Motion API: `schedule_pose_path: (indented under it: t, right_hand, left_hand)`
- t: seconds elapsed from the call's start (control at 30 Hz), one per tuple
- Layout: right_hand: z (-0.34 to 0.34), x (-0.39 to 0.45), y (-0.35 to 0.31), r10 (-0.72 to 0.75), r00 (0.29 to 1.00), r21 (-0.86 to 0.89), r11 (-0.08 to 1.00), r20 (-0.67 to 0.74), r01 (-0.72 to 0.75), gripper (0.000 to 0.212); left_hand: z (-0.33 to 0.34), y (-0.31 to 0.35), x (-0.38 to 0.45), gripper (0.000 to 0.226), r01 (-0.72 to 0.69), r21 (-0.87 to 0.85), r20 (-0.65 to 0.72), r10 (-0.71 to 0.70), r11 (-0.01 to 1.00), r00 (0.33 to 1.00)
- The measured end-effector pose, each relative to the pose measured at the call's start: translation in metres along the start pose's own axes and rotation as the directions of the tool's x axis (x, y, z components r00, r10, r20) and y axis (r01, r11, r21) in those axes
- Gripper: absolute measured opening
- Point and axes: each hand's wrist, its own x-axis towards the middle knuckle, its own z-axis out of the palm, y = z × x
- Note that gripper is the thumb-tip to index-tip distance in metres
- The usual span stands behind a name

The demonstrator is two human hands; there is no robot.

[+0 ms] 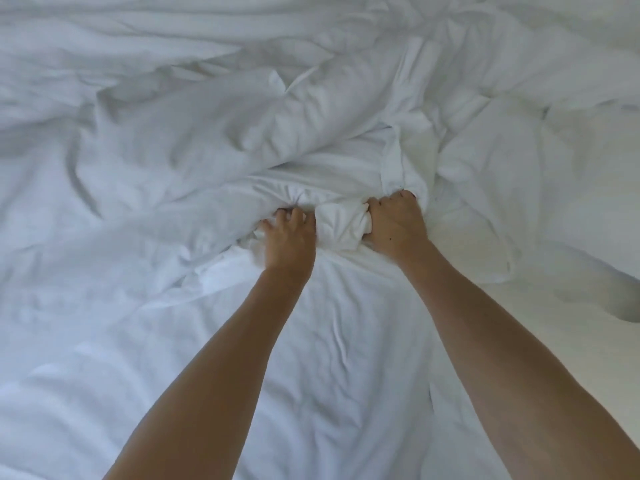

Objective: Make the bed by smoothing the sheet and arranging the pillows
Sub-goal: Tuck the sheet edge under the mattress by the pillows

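Fingertips [277,216] — buried in bedding [341,220]

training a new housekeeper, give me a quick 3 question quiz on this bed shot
1. True or false: both hands are gripping the white bedding.
2. Which is visible? A) a striped blanket B) rumpled white bedding C) a bare mattress
3. Fill in: the bunched fabric sits ___ the two hands.

Key:
1. True: the left hand and right hand each clutch the white bedding.
2. B
3. between
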Motion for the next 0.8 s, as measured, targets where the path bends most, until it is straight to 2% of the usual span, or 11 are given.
schedule_pose_path:
  t: [0.07, 0.17, 0.27, 0.4, 0.47, 0.53, 0.63, 0.67, 0.73, 0.8]
  right_hand:
    - [-0.011, -0.016, -0.007, -0.018, 0.996, 0.000, 1.000, 0.088, 0.018, 0.051]
    - [-0.031, -0.061, -0.026, -0.074, 0.974, 0.048, 0.997, 0.213, 0.065, 0.060]
    - [-0.048, -0.135, -0.060, -0.176, 0.944, 0.105, 0.983, 0.278, 0.153, 0.063]
    - [-0.075, -0.249, -0.113, -0.184, 0.922, 0.205, 0.972, 0.339, 0.118, 0.057]
    - [-0.092, -0.290, -0.136, -0.168, 0.935, 0.171, 0.978, 0.312, 0.118, 0.056]
    - [-0.125, -0.328, -0.168, -0.138, 0.946, 0.171, 0.981, 0.295, 0.090, 0.055]
    - [-0.175, -0.378, -0.226, -0.040, 0.963, 0.241, 0.970, 0.268, -0.027, 0.059]
    - [-0.190, -0.394, -0.246, 0.014, 0.959, 0.268, 0.959, 0.282, -0.093, 0.063]
    - [-0.220, -0.424, -0.288, 0.093, 0.932, 0.335, 0.917, 0.350, -0.217, 0.065]
    - [-0.249, -0.447, -0.325, 0.105, 0.919, 0.360, 0.899, 0.380, -0.251, 0.054]
  left_hand:
    - [-0.005, -0.004, -0.020, 0.047, -0.056, -0.006, 0.004, 0.056, 0.998, 0.998]
    - [0.000, -0.017, -0.066, 0.045, -0.222, 0.004, -0.077, 0.221, 0.975, 0.972]
    - [0.012, -0.026, -0.134, 0.039, -0.376, 0.016, -0.033, 0.376, 0.926, 0.926]
    - [0.006, -0.029, -0.233, 0.042, -0.523, -0.043, 0.084, 0.524, 0.851, 0.847]
    - [-0.007, -0.033, -0.274, 0.035, -0.562, -0.102, 0.165, 0.572, 0.820, 0.804]
    - [-0.019, -0.051, -0.321, 0.029, -0.564, -0.085, 0.196, 0.569, 0.821, 0.799]
    - [-0.024, -0.087, -0.395, 0.044, -0.565, -0.125, 0.179, 0.579, 0.816, 0.796]
    - [-0.030, -0.100, -0.419, 0.044, -0.556, -0.126, 0.172, 0.570, 0.822, 0.803]
    - [-0.053, -0.126, -0.464, 0.028, -0.516, -0.194, 0.214, 0.549, 0.834, 0.808]
    - [-0.071, -0.151, -0.502, 0.025, -0.525, -0.203, 0.188, 0.559, 0.827, 0.808]
